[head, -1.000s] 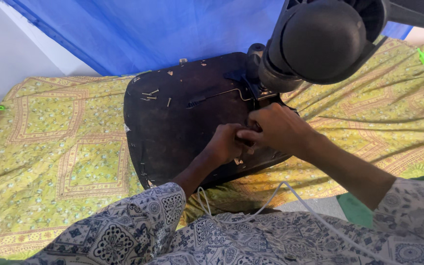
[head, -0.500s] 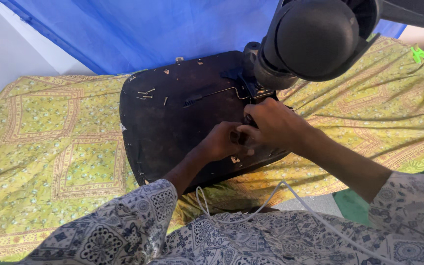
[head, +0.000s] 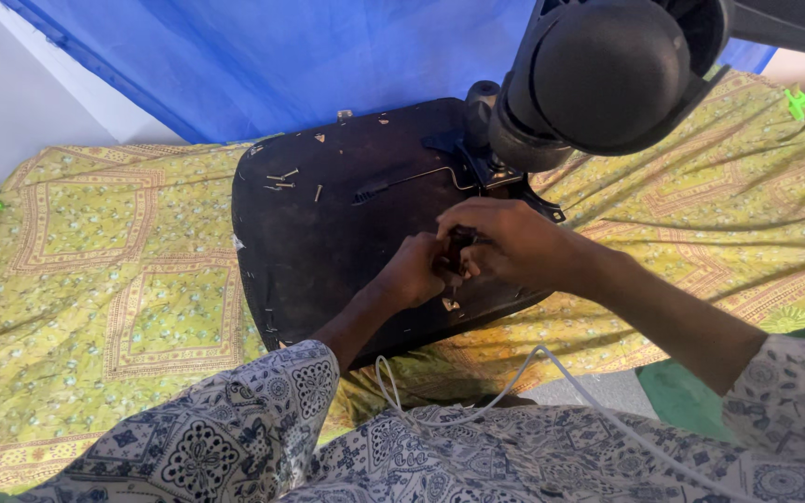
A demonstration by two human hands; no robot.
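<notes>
Both hands have stayed together over the last second on the underside of the upturned black chair seat [head: 347,233], left hand [head: 414,272] and right hand [head: 505,244] pinching a small dark fitting [head: 455,250], little visibly changed.

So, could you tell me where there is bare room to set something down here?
The yellow patterned cloth left of the black seat pan lies free. It is crowded where the left hand and right hand meet, and near the loose screws.
</notes>
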